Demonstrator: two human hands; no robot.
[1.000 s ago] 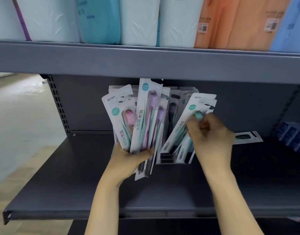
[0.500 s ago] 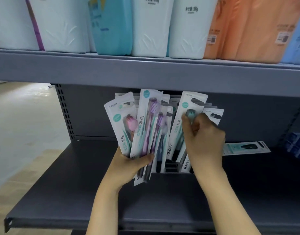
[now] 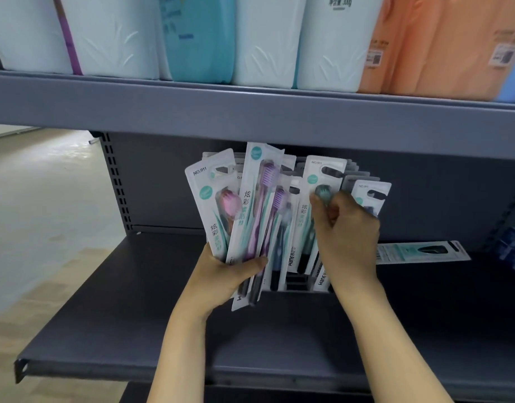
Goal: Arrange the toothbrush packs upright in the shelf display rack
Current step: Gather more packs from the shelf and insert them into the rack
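The right hand pinches a green pack; push it straight down into the rack below the fingers, while the left hand grips the spare packs.

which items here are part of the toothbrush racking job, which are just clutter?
Job: fanned packs in left hand; green-brush pack pinched by right hand; display rack; flat pack on shelf.
Not job: white refill bags, orange bags, blue boxes.
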